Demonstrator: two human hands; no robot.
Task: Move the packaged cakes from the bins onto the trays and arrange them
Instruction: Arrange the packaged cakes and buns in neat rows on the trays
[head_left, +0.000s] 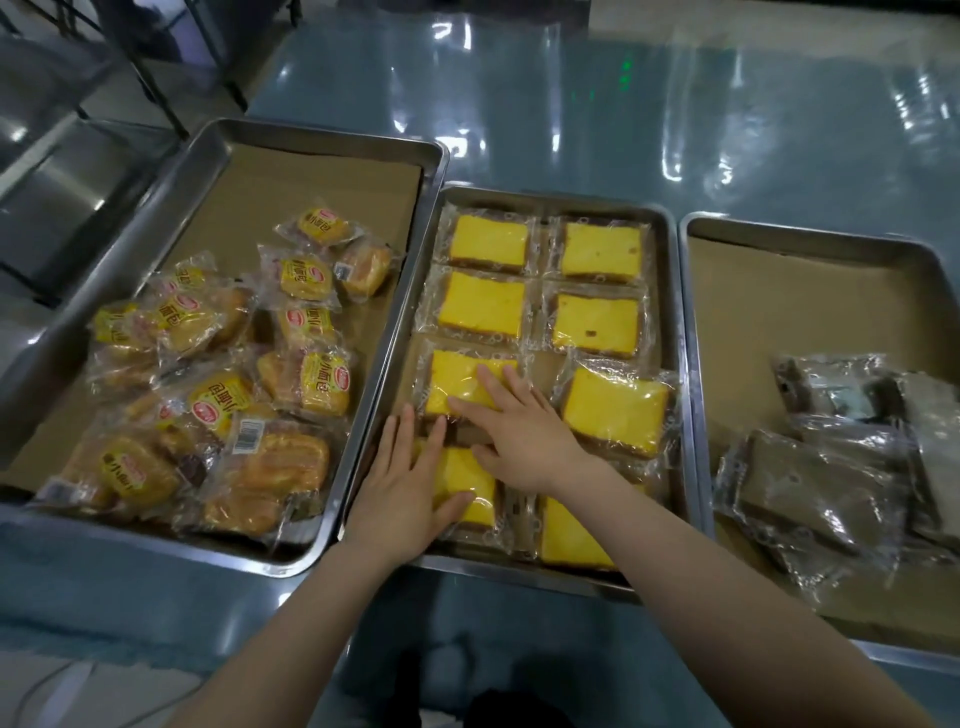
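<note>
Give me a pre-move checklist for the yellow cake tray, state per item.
1. Left hand flat on the near-left cake: ok.
2. Right hand flat on the third-row left cake: ok.
3. Back two rows on the middle tray squared: ok.
4. Third-row right cake aligned: not ok, skewed.
5. Near-right cake seated flat: cannot tell, arm covers it.

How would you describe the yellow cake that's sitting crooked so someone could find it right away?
Find the middle tray of the three steel trays, the one filled with yellow cake slices in clear wrappers. Look down its right column to the third slice, the crooked cake, just right of the right hand. Unlike the squared-up slices above it, it lies tilted and no hand touches it.
</note>
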